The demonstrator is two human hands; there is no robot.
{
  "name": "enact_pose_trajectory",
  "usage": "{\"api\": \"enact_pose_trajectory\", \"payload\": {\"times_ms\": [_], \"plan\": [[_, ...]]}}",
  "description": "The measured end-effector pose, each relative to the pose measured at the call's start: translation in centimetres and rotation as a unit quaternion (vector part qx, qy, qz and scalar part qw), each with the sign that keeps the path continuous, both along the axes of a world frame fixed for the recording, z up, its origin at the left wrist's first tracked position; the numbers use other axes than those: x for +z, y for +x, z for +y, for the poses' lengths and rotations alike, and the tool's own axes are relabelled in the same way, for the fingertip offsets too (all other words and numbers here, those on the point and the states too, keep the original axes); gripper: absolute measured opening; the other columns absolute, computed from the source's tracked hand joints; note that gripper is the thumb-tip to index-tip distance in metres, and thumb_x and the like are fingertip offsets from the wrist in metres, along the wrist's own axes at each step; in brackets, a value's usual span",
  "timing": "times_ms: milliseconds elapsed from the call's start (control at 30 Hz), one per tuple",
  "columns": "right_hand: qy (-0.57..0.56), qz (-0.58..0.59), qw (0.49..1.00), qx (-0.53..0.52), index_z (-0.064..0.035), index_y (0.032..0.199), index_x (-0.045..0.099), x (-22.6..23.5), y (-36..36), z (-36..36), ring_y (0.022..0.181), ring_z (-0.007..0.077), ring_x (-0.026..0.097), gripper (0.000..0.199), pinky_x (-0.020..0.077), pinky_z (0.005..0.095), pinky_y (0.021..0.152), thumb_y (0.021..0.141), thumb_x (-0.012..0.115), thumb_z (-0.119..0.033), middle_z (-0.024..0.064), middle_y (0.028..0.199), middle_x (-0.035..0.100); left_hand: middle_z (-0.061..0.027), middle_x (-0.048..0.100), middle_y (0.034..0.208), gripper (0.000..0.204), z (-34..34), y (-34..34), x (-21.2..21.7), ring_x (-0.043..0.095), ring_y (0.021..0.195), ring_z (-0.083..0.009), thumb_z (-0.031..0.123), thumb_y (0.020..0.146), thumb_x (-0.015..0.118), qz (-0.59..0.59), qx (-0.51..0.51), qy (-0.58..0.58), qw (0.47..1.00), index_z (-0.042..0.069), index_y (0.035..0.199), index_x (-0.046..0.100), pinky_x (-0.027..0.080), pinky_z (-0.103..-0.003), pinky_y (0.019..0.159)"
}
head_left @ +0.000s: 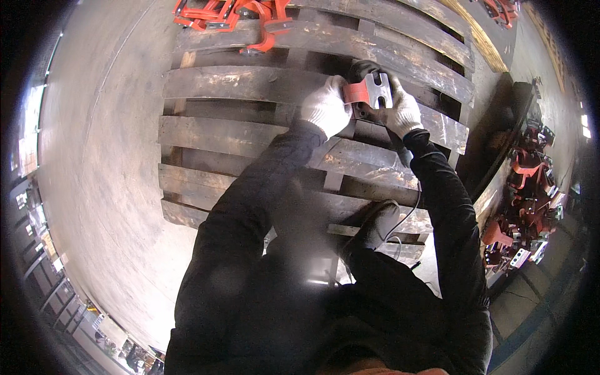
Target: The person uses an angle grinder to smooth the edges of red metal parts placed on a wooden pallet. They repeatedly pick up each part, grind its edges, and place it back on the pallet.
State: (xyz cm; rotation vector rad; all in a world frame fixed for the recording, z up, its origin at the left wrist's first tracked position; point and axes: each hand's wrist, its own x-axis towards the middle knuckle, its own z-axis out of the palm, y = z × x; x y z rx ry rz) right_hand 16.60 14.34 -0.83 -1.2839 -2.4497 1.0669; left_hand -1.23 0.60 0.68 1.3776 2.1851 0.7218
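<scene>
Both my hands, in white knit gloves, are over a wooden pallet. A red metal bracket with a bare silver slotted end plate is held between them. My left hand is closed on the red side. At the silver end, my right hand is closed around the plate's edge. Behind and below the bracket is a dark round-edged object, mostly hidden. Under my right wrist, a dark cylindrical body with a cord shows in part; I cannot tell whether the two belong together.
The dark slatted pallet has gaps between its boards. Several red brackets lie on its far left part. More red and silver parts are heaped at the right. A thin cord runs past my shoe. Concrete floor spreads left.
</scene>
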Motion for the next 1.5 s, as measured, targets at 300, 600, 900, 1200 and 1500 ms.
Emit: {"api": "enact_pose_trajectory", "payload": {"times_ms": [300, 600, 900, 1200, 1500], "plan": [[0.029, -0.067, 0.997, 0.011, -0.0139, 0.153, 0.042, 3.1, 2.3, -2.9, 0.101, 0.0329, 0.073, 0.102, 0.0566, 0.04, 0.089, 0.07, 0.091, -0.048, 0.0182, 0.112, 0.074, -0.0183, 0.069, 0.097, 0.041, -0.2, 0.5, -2.1, 0.07, 0.088, -0.0401, 0.026, 0.086, 0.069, 0.074, 0.004, 0.088, 0.993, 0.01, 0.12, 0.051, 0.055, -0.051, 0.077], [-0.022, -0.007, 0.994, -0.105, -0.0094, 0.144, 0.051, 4.7, 7.7, -5.0, 0.11, 0.0325, 0.071, 0.088, 0.056, 0.0397, 0.094, 0.07, 0.091, -0.034, 0.0194, 0.12, 0.072, -0.0285, 0.071, 0.106, 0.067, 0.4, 0.2, 2.4, 0.071, 0.1, -0.0434, 0.047, 0.092, 0.065, 0.021, -0.044, -0.1, 0.994, -0.003, 0.133, 0.049, 0.057, -0.051, 0.086], [-0.103, 0.076, 0.984, -0.123, -0.0117, 0.128, 0.061, 11.2, 17.5, -11.3, 0.085, 0.0309, 0.07, 0.045, 0.0564, 0.0471, 0.081, 0.084, 0.072, -0.019, 0.0109, 0.09, 0.072, -0.0238, 0.071, 0.107, 0.068, 1.9, -1.3, 7.6, 0.072, 0.093, -0.0406, 0.046, 0.087, 0.073, 0.317, -0.158, -0.169, 0.92, -0.001, 0.131, 0.052, 0.058, -0.049, 0.08], [-0.134, 0.133, 0.974, -0.127, -0.0179, 0.149, 0.05, 10.9, 19.9, -12.4, 0.075, 0.0257, 0.07, 0.068, 0.0574, 0.0404, 0.069, 0.084, 0.073, -0.024, 0.0157, 0.082, 0.07, -0.0188, 0.073, 0.105, 0.053, 20.1, 26.0, 25.9, 0.071, 0.094, -0.0386, 0.04, 0.088, 0.07, 0.181, -0.398, 0.104, 0.893, 0.009, 0.131, 0.061, 0.058, -0.047, 0.08], [-0.076, 0.196, 0.962, -0.172, -0.0149, 0.147, 0.049, 12.1, 19.0, -10.7, 0.098, 0.0381, 0.072, 0.086, 0.0573, 0.044, 0.086, 0.07, 0.084, -0.028, 0.0192, 0.104, 0.074, -0.0198, 0.069, 0.119, 0.051, 24.1, 33.8, 38.5, 0.07, 0.105, -0.0331, 0.04, 0.094, 0.071, 0.189, -0.372, 0.38, 0.826, 0.001, 0.126, 0.061, 0.056, -0.039, 0.089]]}}
